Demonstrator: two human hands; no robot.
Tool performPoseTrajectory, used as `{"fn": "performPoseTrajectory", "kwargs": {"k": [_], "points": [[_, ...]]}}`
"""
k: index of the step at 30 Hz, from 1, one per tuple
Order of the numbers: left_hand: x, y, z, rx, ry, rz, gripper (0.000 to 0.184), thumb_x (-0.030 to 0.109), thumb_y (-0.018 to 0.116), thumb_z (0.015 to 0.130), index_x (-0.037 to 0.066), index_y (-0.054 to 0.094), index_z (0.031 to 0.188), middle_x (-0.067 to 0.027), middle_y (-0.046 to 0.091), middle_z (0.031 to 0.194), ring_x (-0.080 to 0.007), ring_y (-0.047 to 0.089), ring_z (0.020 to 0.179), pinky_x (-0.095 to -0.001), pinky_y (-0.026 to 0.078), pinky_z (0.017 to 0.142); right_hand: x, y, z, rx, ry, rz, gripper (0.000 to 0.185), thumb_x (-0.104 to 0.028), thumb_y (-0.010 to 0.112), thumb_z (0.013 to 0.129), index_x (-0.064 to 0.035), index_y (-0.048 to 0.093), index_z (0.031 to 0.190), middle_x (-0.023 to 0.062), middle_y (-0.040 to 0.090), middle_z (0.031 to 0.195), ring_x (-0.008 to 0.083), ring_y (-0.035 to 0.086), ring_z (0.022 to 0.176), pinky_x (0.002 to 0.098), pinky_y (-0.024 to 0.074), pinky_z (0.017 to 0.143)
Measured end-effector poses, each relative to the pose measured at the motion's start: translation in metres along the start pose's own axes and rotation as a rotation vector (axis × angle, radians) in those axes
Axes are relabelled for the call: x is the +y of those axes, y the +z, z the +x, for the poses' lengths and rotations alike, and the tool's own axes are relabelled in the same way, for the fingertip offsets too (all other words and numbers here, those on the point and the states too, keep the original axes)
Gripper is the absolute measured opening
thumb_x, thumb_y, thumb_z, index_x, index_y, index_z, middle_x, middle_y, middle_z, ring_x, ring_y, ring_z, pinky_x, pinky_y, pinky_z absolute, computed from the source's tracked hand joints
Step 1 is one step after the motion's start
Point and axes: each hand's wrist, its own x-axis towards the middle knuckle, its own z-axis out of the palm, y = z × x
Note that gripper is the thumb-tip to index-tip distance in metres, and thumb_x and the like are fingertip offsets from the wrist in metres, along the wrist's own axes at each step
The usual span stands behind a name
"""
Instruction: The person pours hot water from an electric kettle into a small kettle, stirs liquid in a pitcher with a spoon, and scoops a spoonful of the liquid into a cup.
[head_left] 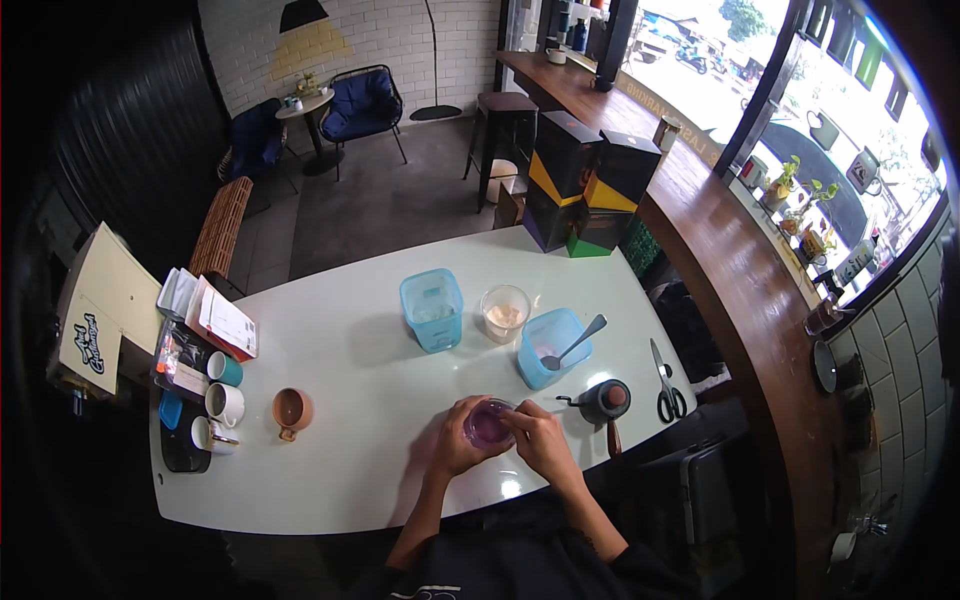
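Cup (489, 428): held over the near side of the desk (350, 480), with something purple seen inside.
Left hand (461, 438): wrapped around the cup's side.
Right hand (543, 442): fingers bent at the rim; whether anything is pinched cannot be told.
Blue tubs (434, 328): set beyond the cup, a spoon (583, 342) rested in the right one.
Scissors (668, 388): laid towards the desk's right edge.

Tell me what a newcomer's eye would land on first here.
Likely the purple-looking cup in the left hand, with the right hand at its rim, near the front of the white table. Next might come the stacked dark boxes with yellow, purple and green patches at the far right corner, then the pale-blue containers around the middle.
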Motion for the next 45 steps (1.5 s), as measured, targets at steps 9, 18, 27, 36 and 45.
{"fn": "performPoseTrajectory", "kwargs": {"k": [9,18,27,36,45], "points": [[-0.001,0.000,0.000,-0.008,-0.019,-0.037,0.081,0.028,0.097,0.063,0.005,0.060,0.131,-0.0133,0.066,0.127,-0.0318,0.062,0.120,-0.0433,0.051,0.103,-0.002,-0.009,-0.002,-0.029,0.023,-0.050,0.019,-0.002,0.068,0.088,-0.0028,0.078,0.104,0.0159,0.067,0.086,0.0357,0.068,0.076,0.0428,0.0531,0.070],[0.001,-0.003,0.001,-0.013,0.002,-0.013,0.082,0.026,0.097,0.061,0.005,0.059,0.131,-0.0138,0.065,0.128,-0.0321,0.063,0.120,-0.0433,0.051,0.103,-0.005,0.000,0.005,-0.061,0.008,0.075,0.019,0.000,0.066,0.088,-0.0015,0.077,0.104,0.0163,0.067,0.087,0.0363,0.068,0.077,0.0427,0.0536,0.071],[0.002,-0.003,0.002,-0.020,0.075,0.094,0.086,0.021,0.100,0.064,0.004,0.056,0.135,-0.0111,0.064,0.126,-0.0215,0.066,0.114,-0.0375,0.055,0.099,-0.006,-0.007,0.002,0.044,0.016,-0.097,0.017,-0.003,0.067,0.089,-0.0011,0.076,0.102,0.0156,0.064,0.082,0.0370,0.065,0.079,0.0451,0.0513,0.072],[0.000,-0.004,0.000,-0.032,-0.002,0.007,0.082,0.028,0.096,0.064,0.005,0.059,0.133,-0.0145,0.064,0.130,-0.0318,0.062,0.121,-0.0430,0.051,0.104,-0.006,-0.006,-0.003,-0.065,-0.003,-0.024,0.015,-0.003,0.068,0.087,-0.0017,0.077,0.099,0.0161,0.066,0.083,0.0370,0.066,0.076,0.0441,0.0523,0.071],[0.002,-0.003,0.001,-0.025,-0.009,-0.019,0.083,0.029,0.097,0.063,0.006,0.059,0.132,-0.0144,0.064,0.129,-0.0322,0.063,0.120,-0.0430,0.051,0.103,0.000,0.002,0.000,0.006,0.006,-0.023,0.018,-0.001,0.067,0.087,-0.0029,0.077,0.102,0.0163,0.067,0.086,0.0373,0.067,0.079,0.0441,0.0531,0.073]]}}
